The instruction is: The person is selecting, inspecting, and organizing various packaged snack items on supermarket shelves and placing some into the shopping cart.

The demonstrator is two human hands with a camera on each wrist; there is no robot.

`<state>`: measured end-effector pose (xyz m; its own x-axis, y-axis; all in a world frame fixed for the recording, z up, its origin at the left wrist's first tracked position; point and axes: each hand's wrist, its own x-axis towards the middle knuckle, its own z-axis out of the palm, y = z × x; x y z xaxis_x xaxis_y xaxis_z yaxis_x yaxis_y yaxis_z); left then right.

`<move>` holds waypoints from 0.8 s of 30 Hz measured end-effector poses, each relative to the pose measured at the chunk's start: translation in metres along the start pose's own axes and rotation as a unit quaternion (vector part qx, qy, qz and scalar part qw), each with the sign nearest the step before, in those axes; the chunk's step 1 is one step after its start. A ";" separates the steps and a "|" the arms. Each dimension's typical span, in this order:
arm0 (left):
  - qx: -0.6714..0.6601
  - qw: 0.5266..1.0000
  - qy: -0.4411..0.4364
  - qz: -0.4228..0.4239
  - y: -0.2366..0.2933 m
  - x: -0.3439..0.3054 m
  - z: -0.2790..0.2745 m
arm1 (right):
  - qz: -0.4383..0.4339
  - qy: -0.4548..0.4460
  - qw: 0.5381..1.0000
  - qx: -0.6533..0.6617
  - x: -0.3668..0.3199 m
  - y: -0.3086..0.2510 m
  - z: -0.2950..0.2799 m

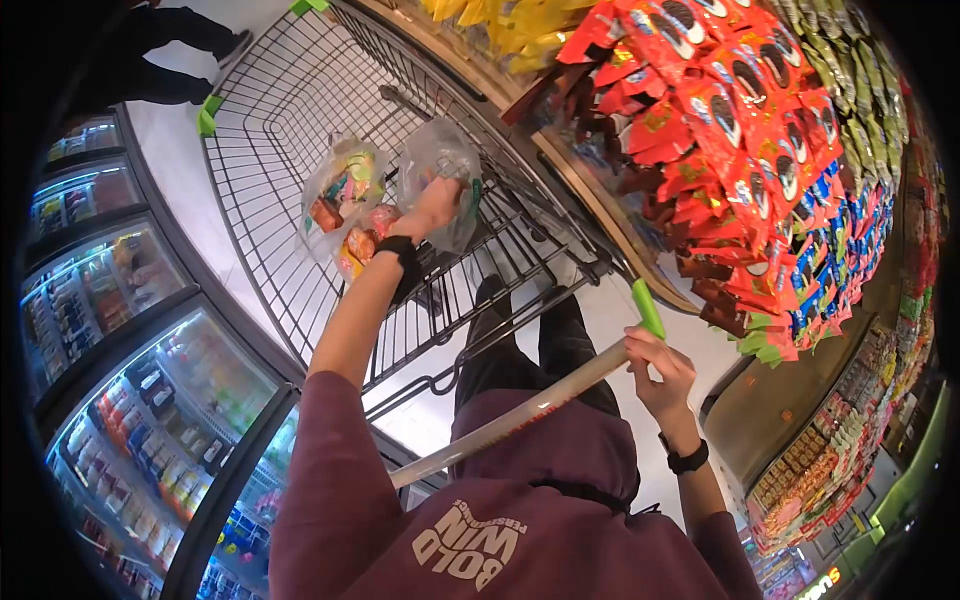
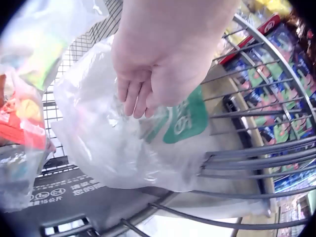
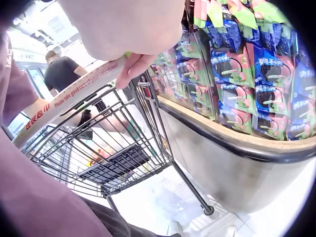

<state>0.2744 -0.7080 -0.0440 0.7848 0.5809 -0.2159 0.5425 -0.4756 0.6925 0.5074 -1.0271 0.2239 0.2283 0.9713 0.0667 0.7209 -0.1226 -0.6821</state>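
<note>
My left hand (image 1: 435, 208) reaches down into the wire shopping cart (image 1: 262, 190), its curled fingers at a clear plastic bag (image 2: 89, 143) with a green printed patch. The film bunches under those fingers in the left wrist view. Beside it lies a second clear bag (image 1: 322, 185) with colourful packets inside. An orange and yellow packet (image 1: 357, 250) sits close to my left wrist. My right hand (image 1: 660, 372) grips the cart's pale handle bar (image 1: 520, 415) near its green end cap (image 1: 648, 308), fingers wrapped over it in the right wrist view.
Red snack packets (image 1: 720, 110) are heaped on a wood-edged display right of the cart, with blue packets (image 3: 269, 74) beside them. Glass-fronted coolers (image 1: 165, 420) line the left. Another person (image 3: 61, 71) in a dark shirt stands beyond the cart.
</note>
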 end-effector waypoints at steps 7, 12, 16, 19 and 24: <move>0.132 0.970 -0.065 -0.194 -0.071 0.000 0.034 | -0.033 0.027 0.995 -0.088 -0.003 0.003 0.006; -0.039 0.923 0.039 -0.381 -0.114 0.009 0.054 | -0.022 0.023 0.991 -0.129 -0.010 0.001 0.008; -0.129 0.869 -0.020 -0.478 -0.124 0.023 0.064 | -0.003 0.025 0.990 -0.137 -0.012 -0.003 0.010; 0.223 0.946 0.180 -0.150 -0.130 0.009 0.092 | -0.011 0.052 0.990 -0.132 -0.011 -0.002 0.014; 0.227 0.931 -0.118 -0.260 -0.117 0.030 0.068 | 0.011 0.055 0.988 -0.142 -0.015 -0.005 0.017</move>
<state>0.2549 -0.6802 -0.1779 0.3954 0.6749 -0.6230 0.8962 -0.4320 0.1009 0.4897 -1.0379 0.2139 0.3039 0.9416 0.1446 0.8664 -0.2101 -0.4530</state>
